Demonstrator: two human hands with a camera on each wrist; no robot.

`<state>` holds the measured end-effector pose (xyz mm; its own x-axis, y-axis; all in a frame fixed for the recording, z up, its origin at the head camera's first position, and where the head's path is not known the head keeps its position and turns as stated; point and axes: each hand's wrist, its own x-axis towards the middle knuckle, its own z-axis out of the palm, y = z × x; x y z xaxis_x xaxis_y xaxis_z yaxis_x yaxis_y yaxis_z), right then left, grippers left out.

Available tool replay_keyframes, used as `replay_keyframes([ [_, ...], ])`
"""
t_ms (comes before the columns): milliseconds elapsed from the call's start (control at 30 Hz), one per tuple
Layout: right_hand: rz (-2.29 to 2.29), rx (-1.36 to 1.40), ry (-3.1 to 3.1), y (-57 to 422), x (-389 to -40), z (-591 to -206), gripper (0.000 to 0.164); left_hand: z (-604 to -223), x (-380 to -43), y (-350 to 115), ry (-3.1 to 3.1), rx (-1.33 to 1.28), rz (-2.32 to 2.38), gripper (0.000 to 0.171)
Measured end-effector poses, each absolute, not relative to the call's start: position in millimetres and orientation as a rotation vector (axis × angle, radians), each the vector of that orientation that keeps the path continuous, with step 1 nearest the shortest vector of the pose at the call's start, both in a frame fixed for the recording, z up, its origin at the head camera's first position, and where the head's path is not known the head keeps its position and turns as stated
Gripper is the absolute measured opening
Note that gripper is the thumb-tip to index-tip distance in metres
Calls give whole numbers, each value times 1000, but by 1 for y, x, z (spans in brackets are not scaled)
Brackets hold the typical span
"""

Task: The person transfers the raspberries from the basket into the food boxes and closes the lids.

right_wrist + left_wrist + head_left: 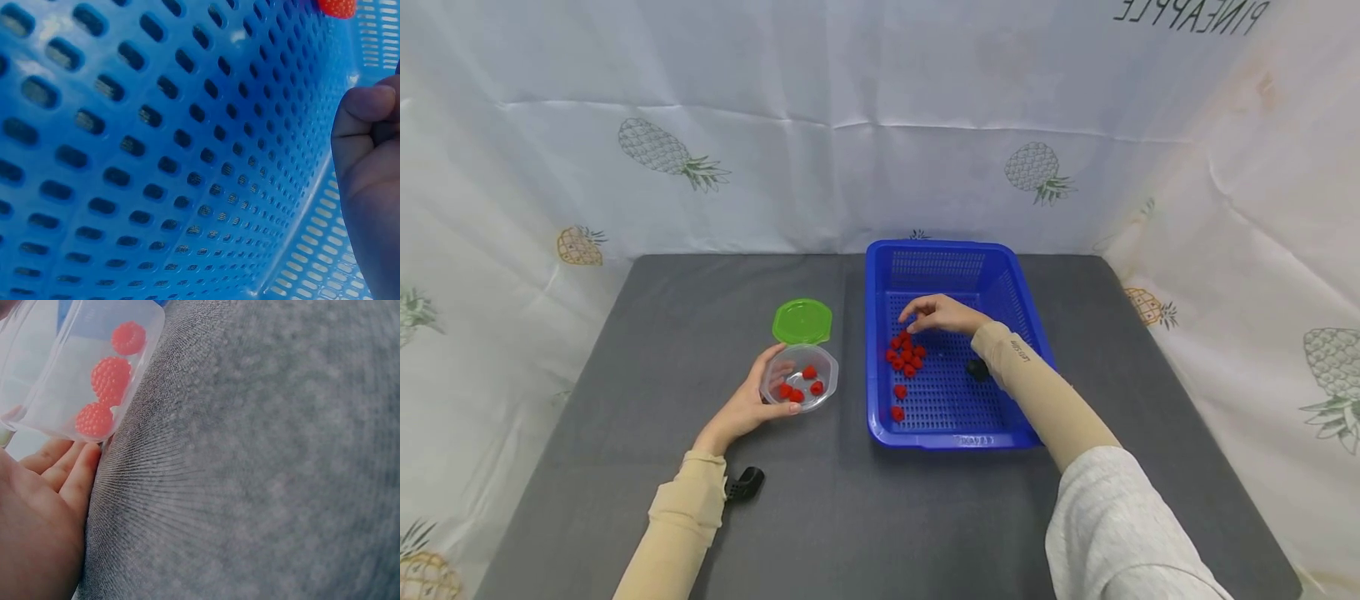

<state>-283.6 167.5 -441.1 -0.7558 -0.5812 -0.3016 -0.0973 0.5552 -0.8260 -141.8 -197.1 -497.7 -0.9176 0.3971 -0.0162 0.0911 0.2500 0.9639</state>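
My left hand (747,408) grips a clear plastic tub (831,365) from its left side, thumb along the near wall and fingers around the far side. Several red raspberries (817,387) lie on the tub's bottom; the left wrist view shows them through the wall (111,378). Inside a blue perforated basket (874,358), my right hand (946,315) reaches over a cluster of raspberries (907,355). Its fingers are bent, with a gap between thumb and forefinger, close above the cluster's far end. Two more raspberries (900,391) lie nearer the basket's front.
A green lid (802,321) lies on the grey table (700,308) just behind the tub. Black devices sit at the left wrist (747,483) and under the right wrist (977,370). Pineapple-print cloth (850,183) hangs behind and along both sides.
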Motion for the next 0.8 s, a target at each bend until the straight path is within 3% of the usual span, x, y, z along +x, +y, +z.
replay_keyframes([
  [800,-938,-627,2281,166,-289,-460,30,-498,-142,-196,2276,404,1702,93],
])
